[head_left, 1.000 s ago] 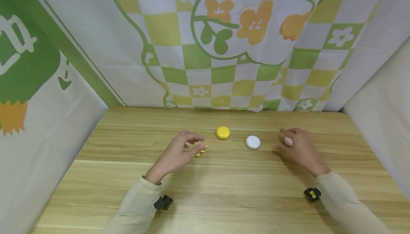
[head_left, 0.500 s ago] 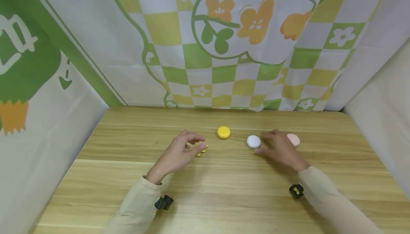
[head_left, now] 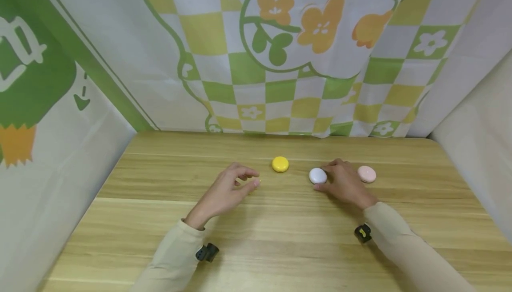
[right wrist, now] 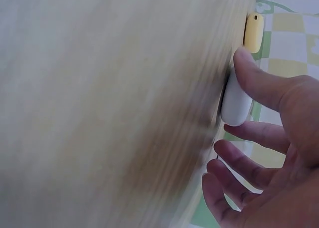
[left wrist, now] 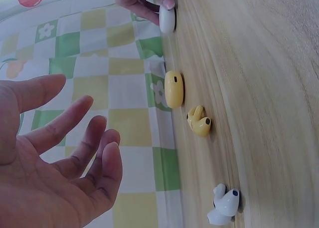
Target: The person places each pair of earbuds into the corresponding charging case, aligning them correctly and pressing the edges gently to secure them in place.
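Observation:
My right hand [head_left: 346, 183] pinches the white earbud case [head_left: 318, 176] between thumb and a fingertip; it lies on the table. In the right wrist view its other fingers curl loosely below the case. My left hand [head_left: 225, 190] hovers above the table with relaxed, slightly bent fingers, holding nothing. Seen in the left wrist view, yellow earbuds [left wrist: 199, 122] and white earbuds [left wrist: 225, 205] lie on the wood; in the head view the left hand hides nearly all of them. A yellow earbud case [head_left: 280, 164] rests between the hands, farther back.
A pink round case [head_left: 366, 174] lies just right of my right hand. The wooden table [head_left: 280, 247] ends at a checkered cloth curtain [head_left: 280, 92] behind, with pale cloth walls at both sides.
My right hand has moved left from the pink case to the white case and now pinches it. The left hand stays almost where it was.

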Action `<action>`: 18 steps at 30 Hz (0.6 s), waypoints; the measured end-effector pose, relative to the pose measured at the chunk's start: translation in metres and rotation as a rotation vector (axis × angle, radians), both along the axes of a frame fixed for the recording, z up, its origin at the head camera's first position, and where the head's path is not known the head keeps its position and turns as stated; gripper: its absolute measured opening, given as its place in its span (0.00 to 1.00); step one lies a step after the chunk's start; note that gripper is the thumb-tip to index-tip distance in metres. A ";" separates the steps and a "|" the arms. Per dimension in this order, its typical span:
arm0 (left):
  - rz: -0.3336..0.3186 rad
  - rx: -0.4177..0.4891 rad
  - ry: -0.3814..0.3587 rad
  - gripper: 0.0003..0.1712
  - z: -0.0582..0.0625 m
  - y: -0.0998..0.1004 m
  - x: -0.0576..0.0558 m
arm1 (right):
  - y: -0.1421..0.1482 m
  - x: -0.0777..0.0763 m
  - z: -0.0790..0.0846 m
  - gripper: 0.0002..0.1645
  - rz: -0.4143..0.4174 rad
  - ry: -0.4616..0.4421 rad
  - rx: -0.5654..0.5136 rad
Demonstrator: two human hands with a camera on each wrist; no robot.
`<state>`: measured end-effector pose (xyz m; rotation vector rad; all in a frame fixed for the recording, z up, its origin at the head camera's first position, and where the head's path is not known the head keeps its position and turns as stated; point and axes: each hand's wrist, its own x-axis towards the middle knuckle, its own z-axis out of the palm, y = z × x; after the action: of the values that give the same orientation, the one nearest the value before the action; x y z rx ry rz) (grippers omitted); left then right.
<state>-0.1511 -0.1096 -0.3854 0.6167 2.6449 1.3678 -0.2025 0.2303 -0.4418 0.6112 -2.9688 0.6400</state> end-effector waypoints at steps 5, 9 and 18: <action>-0.009 0.020 -0.008 0.15 0.000 0.006 0.000 | -0.001 0.000 -0.001 0.31 0.005 0.041 0.005; -0.026 0.030 -0.003 0.14 -0.002 0.011 0.000 | -0.001 0.001 0.002 0.32 -0.002 0.038 -0.019; -0.090 0.065 -0.001 0.15 -0.004 0.020 -0.001 | -0.007 0.017 0.016 0.35 -0.057 0.047 -0.162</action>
<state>-0.1516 -0.0898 -0.3894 0.7328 2.5472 1.4324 -0.1857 0.2238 -0.4260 0.5193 -2.8427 0.8382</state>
